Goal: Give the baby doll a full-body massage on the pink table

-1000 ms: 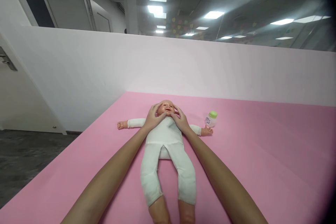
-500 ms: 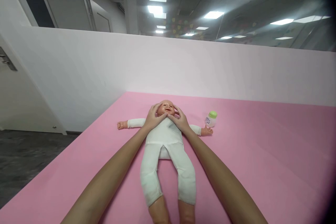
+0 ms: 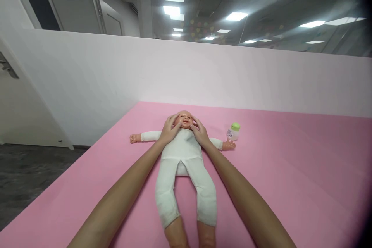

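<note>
A baby doll (image 3: 182,145) with a white cloth body lies on its back, its arms stretched out to the sides and its legs toward me. My left hand (image 3: 169,128) cups the left side of the doll's head, fingers curved along it and thumb on the cheek by the mouth. On the other side, my right hand (image 3: 200,131) holds the head the same way, its thumb at the right cheek. The doll's face shows between my thumbs. Behind the doll's right-side hand stands a small clear jar (image 3: 233,132) with a green lid.
The doll and jar rest on a pink padded surface (image 3: 290,170). A low white wall (image 3: 232,77) runs along its far edge, with glass above. At the left are a door with a metal handle (image 3: 8,68) and a dark floor (image 3: 31,178).
My thumbs have slid apart, from together at the doll's chin out and up onto its cheeks. My other fingers, the doll's body and the jar have stayed in place.
</note>
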Action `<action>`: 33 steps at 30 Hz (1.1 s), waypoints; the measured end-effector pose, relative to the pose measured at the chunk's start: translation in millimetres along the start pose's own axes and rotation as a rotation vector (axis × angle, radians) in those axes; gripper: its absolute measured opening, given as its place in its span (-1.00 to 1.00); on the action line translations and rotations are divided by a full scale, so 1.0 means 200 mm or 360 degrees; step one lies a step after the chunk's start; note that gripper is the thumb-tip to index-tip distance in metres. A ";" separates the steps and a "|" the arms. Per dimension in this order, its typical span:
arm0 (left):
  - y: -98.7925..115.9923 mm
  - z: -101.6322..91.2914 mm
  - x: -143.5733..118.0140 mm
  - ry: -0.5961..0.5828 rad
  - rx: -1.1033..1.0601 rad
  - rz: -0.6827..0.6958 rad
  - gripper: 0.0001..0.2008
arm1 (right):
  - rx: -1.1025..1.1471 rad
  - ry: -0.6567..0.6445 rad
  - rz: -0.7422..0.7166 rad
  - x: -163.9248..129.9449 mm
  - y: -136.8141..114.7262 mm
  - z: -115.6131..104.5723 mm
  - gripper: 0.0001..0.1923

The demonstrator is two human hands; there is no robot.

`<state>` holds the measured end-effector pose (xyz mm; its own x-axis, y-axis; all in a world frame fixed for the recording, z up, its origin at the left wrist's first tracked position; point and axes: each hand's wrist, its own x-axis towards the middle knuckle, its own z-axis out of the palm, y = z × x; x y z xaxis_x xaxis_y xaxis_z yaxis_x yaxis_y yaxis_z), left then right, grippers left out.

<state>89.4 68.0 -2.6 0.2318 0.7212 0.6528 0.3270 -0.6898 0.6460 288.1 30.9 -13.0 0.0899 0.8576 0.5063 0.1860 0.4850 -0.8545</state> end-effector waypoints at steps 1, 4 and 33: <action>0.00 0.00 0.00 0.0000 0.0000 -0.0002 -0.50 | 0.0003 -0.0002 -0.0001 0.00 0.00 0.00 -0.39; 0.00 0.00 -0.01 0.0002 -0.0004 -0.0012 -0.49 | 0.0006 -0.0027 -0.0020 -0.01 0.00 0.00 -0.33; 0.01 0.00 -0.02 0.0033 -0.0077 0.0003 -0.43 | 0.0207 0.0040 0.0133 0.02 0.00 -0.04 -0.50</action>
<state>88.9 62.7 -3.5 0.2132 0.7188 0.6617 0.2817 -0.6938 0.6628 296.8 31.9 -10.2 0.1245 0.8921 0.4344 0.0487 0.4318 -0.9007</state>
